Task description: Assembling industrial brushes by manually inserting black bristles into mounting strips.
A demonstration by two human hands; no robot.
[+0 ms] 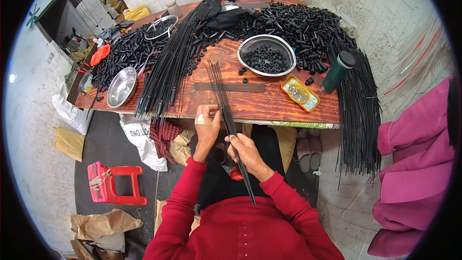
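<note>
My right hand (246, 154) is closed around a bundle of thin black rods (224, 97), held at a slant. Their slender tips fan apart over the table, and the thicker ends reach down toward my lap. My left hand (208, 124), with a white strip of tape on it, is curled against the left side of the bundle above my right hand. Its fingertips are pressed together beside the rods, and whatever is between them is hidden. Beyond the bundle a flat dark bar (202, 86) lies across the reddish wooden table (224, 53).
A metal bowl of black rings (243, 58), a yellow tin (287, 86) and a green flask (335, 74) stand on the right. Left are a long rod pile (166, 70) and an upturned-looking metal bowl (122, 86). Black tubes (298, 24) heap behind. A red stool (108, 183) is on the floor.
</note>
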